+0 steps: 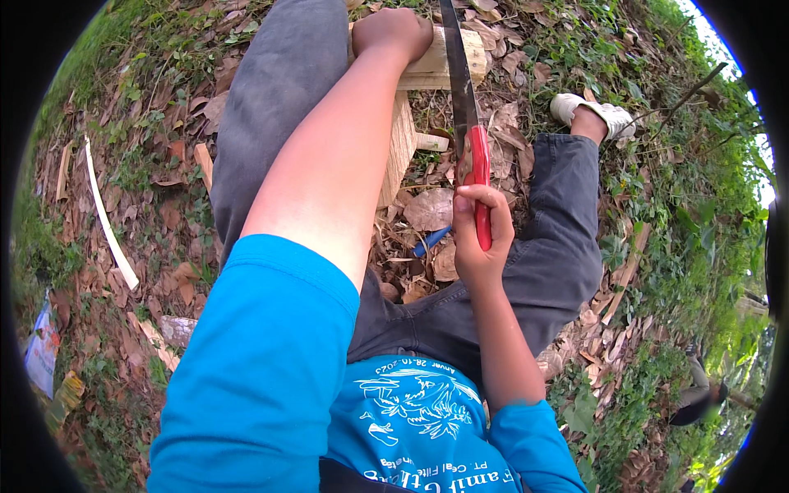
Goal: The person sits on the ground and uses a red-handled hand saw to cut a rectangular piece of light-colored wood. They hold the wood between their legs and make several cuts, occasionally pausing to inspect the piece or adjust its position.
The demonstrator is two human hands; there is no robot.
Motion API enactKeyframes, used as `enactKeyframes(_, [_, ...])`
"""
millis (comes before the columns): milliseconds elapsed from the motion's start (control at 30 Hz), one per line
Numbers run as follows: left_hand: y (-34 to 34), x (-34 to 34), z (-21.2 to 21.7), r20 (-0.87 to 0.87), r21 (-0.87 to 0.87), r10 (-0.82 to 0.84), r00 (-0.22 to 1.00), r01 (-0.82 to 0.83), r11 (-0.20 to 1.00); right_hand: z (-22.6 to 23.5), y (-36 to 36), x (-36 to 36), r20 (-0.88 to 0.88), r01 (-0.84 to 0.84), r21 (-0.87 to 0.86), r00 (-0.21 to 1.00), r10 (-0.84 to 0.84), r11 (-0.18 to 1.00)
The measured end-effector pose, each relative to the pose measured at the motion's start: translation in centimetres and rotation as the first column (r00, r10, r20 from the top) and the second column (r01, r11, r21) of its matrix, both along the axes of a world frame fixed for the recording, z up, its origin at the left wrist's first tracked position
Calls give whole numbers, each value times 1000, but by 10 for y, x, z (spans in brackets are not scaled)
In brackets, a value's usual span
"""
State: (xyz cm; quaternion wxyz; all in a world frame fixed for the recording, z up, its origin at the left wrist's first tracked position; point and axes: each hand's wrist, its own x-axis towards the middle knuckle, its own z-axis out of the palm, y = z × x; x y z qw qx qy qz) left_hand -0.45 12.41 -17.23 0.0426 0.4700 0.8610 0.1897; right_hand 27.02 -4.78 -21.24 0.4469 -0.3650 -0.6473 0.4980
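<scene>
At the top, my left hand [393,34] is closed over a pale squared length of wood [462,59], beside my raised leg. My right hand [483,234] grips the red handle [477,160] of a saw [463,82], its long dark blade pointing away from me. That blade passes across the wood near its right end, to the right of my left hand. Whether its edge has entered the wood I cannot tell. Beneath the wood, another pale timber piece [400,152] slants down, with a short peg-like piece [432,142] at its side.
Dry leaves and low plants cover the ground. A blue tool-like object [431,241] lies between my legs. A long pale strip [107,218] and a plastic packet [42,349] lie at left. Thin branches [686,97] reach in at right. Part of a person [697,394] shows at far right.
</scene>
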Motion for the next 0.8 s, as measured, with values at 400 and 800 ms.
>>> enactKeyframes(400, [-6,-7,4,-23,-32,-91,996,90,995,34,0,-12,-85,74,-25,994,-76,997])
enactKeyframes(800, [10,6,9,82,-32,12,997,-10,999,27,116,-85,-118,37,146,993,-20,989])
